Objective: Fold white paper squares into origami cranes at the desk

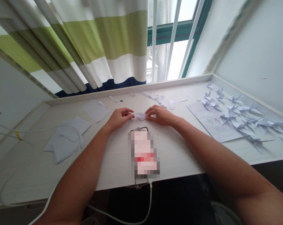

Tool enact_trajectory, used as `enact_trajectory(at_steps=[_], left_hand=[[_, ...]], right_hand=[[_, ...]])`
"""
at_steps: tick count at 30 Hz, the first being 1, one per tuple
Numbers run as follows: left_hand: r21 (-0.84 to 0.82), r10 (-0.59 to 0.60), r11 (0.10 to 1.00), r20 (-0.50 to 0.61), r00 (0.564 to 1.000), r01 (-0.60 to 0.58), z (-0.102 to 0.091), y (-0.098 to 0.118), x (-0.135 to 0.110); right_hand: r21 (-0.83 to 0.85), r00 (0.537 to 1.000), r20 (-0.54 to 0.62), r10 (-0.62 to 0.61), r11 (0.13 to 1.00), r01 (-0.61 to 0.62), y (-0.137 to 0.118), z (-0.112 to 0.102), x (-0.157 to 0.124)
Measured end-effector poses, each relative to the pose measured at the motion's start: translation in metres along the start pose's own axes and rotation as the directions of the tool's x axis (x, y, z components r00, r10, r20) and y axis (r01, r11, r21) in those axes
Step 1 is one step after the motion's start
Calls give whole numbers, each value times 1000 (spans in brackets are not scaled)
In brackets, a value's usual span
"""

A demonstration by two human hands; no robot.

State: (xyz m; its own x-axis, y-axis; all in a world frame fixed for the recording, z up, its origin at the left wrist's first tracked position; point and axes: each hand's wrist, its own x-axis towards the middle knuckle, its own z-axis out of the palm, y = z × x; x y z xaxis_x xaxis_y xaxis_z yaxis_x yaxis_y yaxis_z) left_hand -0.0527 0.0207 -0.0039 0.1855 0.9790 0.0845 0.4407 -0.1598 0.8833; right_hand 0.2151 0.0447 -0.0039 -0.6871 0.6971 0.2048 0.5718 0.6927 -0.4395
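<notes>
A small piece of folded white paper [140, 116] lies at the middle of the pale wooden desk [179, 156], pointed at both ends. My left hand [119, 118] holds its left end between the fingertips. My right hand [160, 115] presses on its right end, with the fingers curled over it. Just below my hands lies a smartphone [143, 153], its screen pixelated. Neither hand touches the phone.
Several folded paper cranes [235, 115] stand at the right, some on a printed sheet [208, 122]. Paper squares [67, 139] [96, 112] lie at the left, paper scraps [161, 100] at the back. A white cable [145, 215] hangs from the phone over the desk's front edge.
</notes>
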Motion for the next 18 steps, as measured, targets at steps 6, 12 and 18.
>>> enact_trajectory(at_steps=[6,12,18], left_hand=[[-31,-5,1000,13,1000,5,5,5,-2],[-17,12,1000,2,1000,-12,7,4,-1],[159,25,987,34,999,-30,3,-3,2]], right_hand=[[7,1000,4,0,1000,0,0,-1,0],[15,1000,-12,-7,1000,8,0,0,0],[18,1000,-16,-16,1000,16,1,0,0]])
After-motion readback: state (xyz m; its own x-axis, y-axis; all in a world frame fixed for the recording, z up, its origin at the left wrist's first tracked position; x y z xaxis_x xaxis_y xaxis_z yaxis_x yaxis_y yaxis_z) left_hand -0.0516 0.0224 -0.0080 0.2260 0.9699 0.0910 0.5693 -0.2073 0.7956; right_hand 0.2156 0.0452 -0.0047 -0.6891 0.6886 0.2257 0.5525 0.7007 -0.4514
